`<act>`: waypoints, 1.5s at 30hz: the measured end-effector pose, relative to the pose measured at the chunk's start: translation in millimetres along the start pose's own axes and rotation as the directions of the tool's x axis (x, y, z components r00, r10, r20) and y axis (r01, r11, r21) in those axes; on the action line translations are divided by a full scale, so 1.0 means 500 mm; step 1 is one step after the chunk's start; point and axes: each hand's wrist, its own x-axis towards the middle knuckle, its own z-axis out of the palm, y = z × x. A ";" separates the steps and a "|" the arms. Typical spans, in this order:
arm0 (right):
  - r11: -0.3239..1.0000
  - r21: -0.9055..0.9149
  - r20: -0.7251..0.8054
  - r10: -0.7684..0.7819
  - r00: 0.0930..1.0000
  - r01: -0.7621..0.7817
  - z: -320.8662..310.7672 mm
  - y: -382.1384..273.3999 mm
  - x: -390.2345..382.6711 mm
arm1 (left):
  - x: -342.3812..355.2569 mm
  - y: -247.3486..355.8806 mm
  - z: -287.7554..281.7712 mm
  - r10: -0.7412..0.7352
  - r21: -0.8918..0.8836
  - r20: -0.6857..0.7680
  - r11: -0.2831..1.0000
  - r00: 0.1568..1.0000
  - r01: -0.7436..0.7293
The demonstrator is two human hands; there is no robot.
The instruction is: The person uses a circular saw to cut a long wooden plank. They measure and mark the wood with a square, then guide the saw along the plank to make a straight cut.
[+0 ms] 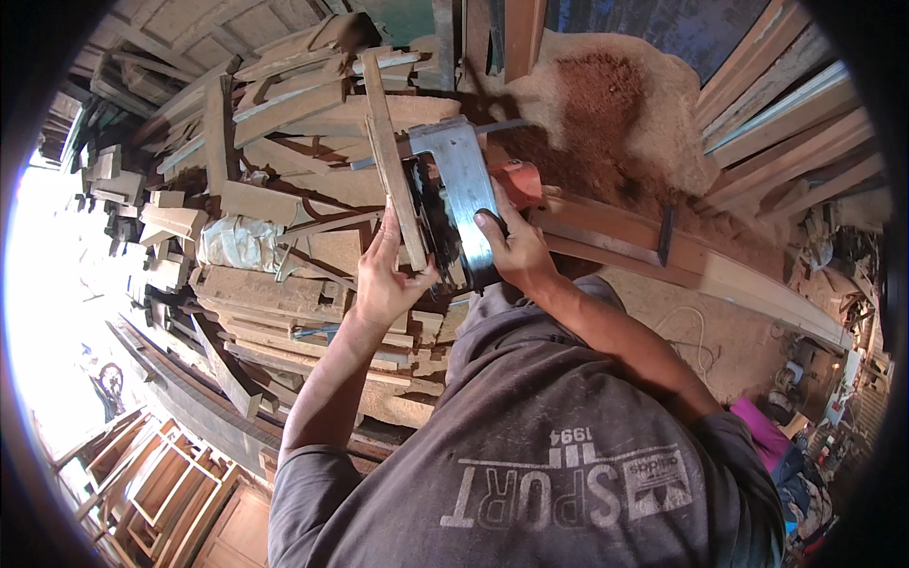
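Observation:
My left hand (386, 282) grips the lower part of a narrow wooden strip (388, 142), which rises away from me, slightly tilted. Just right of the strip is a power tool with a flat, shiny metal base plate (459, 166) facing up. Dark openings run along its left side, and an orange-red part (521, 180) shows on its right. My right hand (521, 248) is closed round the plate's right edge, thumb resting on the metal. Whether the strip touches the tool I cannot tell. The tool's exact kind is unclear.
Stacked boards and offcuts (275, 289) fill the left side, with a clear plastic bag (237, 241) among them. Reddish sawdust (601, 90) lies heaped beyond the tool. A long beam (720, 275) runs off to the right. Planks (805, 151) lean at the far right.

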 end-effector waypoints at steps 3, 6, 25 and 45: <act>0.999 0.039 0.015 0.019 1.000 -0.020 -0.004 -0.004 0.000 | -0.006 -0.010 -0.002 0.030 0.013 0.008 0.999 1.000 -0.030; 0.998 -0.020 -0.028 -0.057 0.998 0.056 0.004 0.004 0.002 | -0.007 -0.011 -0.008 -0.017 -0.016 0.042 1.000 0.999 0.018; 0.994 -0.102 0.077 0.049 0.996 -0.041 -0.013 0.003 0.006 | -0.054 0.052 0.048 -0.255 -0.667 0.039 0.713 0.966 0.216; 0.983 -0.176 0.113 0.062 0.992 -0.041 -0.018 0.004 0.018 | -0.065 0.065 0.080 -0.449 -0.532 -0.028 0.763 0.893 0.367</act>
